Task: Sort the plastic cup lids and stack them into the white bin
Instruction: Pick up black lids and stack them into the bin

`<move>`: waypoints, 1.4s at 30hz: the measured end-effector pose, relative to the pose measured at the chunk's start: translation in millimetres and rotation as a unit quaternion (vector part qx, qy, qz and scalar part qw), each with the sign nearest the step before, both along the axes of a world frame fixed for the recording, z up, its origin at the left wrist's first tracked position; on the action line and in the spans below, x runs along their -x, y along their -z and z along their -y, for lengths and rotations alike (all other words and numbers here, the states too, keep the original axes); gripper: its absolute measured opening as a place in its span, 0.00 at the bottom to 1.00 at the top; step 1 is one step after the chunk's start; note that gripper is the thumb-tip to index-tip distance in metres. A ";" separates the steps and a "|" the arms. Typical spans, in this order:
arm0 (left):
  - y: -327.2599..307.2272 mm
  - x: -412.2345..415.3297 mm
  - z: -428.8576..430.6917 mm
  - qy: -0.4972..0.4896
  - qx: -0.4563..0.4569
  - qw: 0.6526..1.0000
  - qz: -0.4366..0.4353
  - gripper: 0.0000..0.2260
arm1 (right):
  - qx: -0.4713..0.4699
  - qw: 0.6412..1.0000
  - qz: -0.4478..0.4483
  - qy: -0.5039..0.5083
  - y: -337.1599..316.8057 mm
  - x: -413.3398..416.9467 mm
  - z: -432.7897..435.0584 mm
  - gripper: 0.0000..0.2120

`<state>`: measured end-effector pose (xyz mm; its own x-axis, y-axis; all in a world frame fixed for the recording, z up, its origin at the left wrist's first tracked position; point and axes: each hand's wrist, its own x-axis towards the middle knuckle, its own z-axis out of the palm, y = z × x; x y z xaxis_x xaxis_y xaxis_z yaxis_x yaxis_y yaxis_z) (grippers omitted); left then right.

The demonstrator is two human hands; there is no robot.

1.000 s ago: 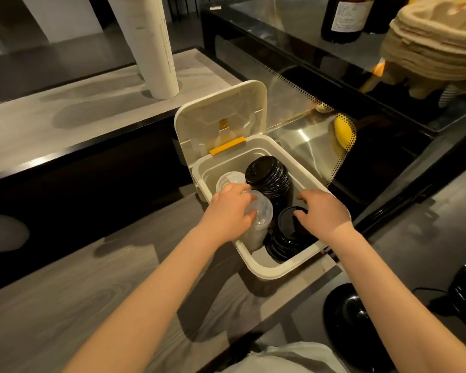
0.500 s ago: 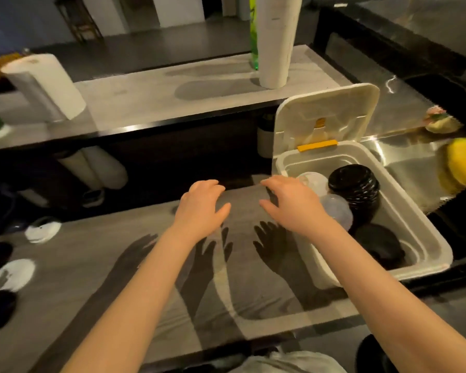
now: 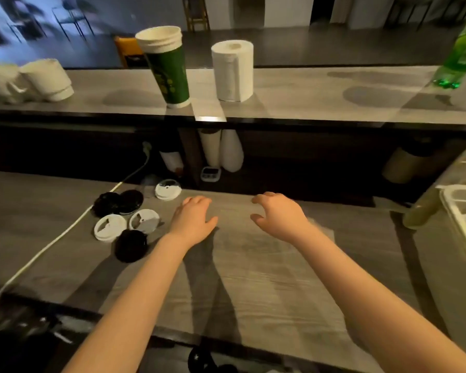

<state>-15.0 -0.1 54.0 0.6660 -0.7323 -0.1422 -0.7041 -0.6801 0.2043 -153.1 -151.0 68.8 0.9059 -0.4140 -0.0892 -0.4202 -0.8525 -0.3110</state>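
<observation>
On the counter [image 3: 253, 278] both hands hover empty: left hand [image 3: 193, 220] relaxed, right hand [image 3: 277, 216] loosely curled round nothing. White lids [image 3: 110, 227] and black lids [image 3: 131, 244] lie scattered at nine o'clock of the left hand, near but untouched. The bin [image 3: 457, 208] sits at three o'clock, well apart. Best to nest one colour fully, rims aligned, before carrying.

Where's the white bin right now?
In the head view the white bin sits at the far right edge of the counter, only partly in frame, well to the right of the right hand.
</observation>
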 end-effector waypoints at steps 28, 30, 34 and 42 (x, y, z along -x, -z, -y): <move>83.3 -164.3 -185.0 -0.130 0.009 0.982 -0.137 0.43 | -0.253 0.966 -0.052 0.026 66.0 -221.2 -177.8 0.24; 61.2 -169.5 -176.9 -0.102 0.063 0.990 -0.071 0.43 | -0.334 0.942 0.004 0.032 59.0 -232.3 -181.6 0.25; 26.4 -182.3 -159.3 -0.063 0.134 0.988 0.041 0.41 | -0.399 0.906 0.124 0.068 35.4 -250.1 -178.7 0.23; 12.7 -199.6 -142.9 -0.003 0.156 0.983 0.098 0.42 | -0.414 0.893 0.160 0.069 17.5 -261.5 -159.1 0.21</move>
